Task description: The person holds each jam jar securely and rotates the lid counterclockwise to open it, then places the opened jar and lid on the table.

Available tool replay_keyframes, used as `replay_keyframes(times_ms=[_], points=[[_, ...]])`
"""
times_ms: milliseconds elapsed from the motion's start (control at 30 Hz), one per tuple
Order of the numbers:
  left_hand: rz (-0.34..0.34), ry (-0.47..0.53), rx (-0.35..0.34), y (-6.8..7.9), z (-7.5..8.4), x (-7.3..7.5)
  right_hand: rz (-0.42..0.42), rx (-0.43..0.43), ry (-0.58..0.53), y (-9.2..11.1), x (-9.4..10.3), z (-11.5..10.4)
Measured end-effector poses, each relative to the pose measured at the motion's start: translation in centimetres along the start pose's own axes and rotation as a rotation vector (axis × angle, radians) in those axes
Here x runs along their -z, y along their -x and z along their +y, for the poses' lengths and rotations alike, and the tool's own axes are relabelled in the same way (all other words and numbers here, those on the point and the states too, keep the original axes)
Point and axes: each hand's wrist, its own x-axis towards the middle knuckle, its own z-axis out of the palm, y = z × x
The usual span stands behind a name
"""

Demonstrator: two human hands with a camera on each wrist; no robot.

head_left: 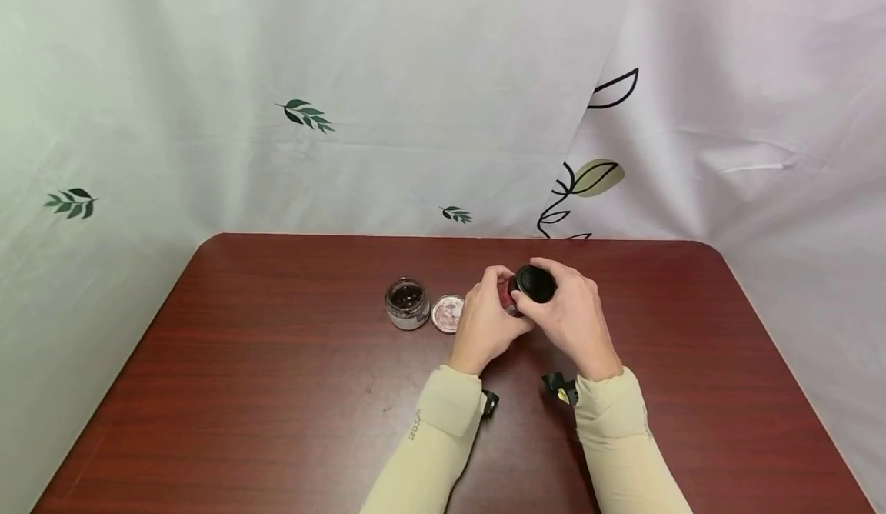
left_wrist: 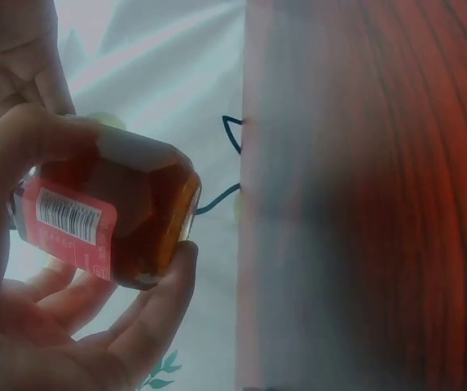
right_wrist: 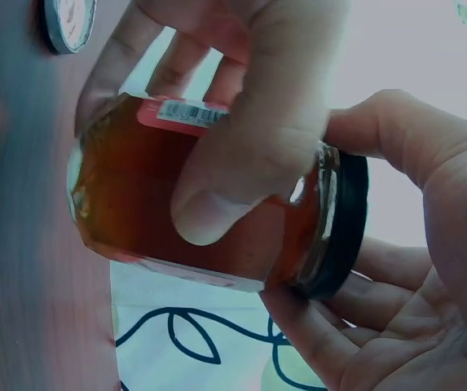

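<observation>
Pale sleeves cross the bottom edge; just right of mid-frame, the left grip clasps a tilted amber glass jar with a red label, the right grip its black lid.

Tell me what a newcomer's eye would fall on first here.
Most likely the amber-red jar, held tilted over the table, the left hand gripping its body and the right hand its black lid. Next, probably the open jar standing left of the hands, dark inside, with a loose round lid lying just to its right.
</observation>
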Motion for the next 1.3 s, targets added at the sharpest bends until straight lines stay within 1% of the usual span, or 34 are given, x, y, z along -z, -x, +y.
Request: replay_keyframes(times_ms=[200,300,567,800,1000,1300], points=[[0.008,-0.009,0.022,-0.1,0.1,0.0,-0.029,-0.009,-0.015,-0.1,0.1,-0.1],[0.014,-0.031,0.026,-0.2,0.2,0.2,-0.030,-0.007,-0.030,-0.1,0.1,-0.1],[0.027,-0.104,-0.013,-0.4,0.2,0.6,0.000,0.027,-0.057,-0.1,-0.1,-0.1],[0.076,-0.122,-0.032,-0.4,0.1,0.9,0.039,0.052,-0.050,0.0,-0.2,-0.3],[0.104,-0.134,-0.030,-0.3,0.2,1.0,0.047,0.044,-0.039,0.0,-0.3,-0.5],[0.132,-0.164,-0.042,-0.2,0.3,1.1,0.071,-0.003,-0.047,0.0,-0.8,-0.6]])
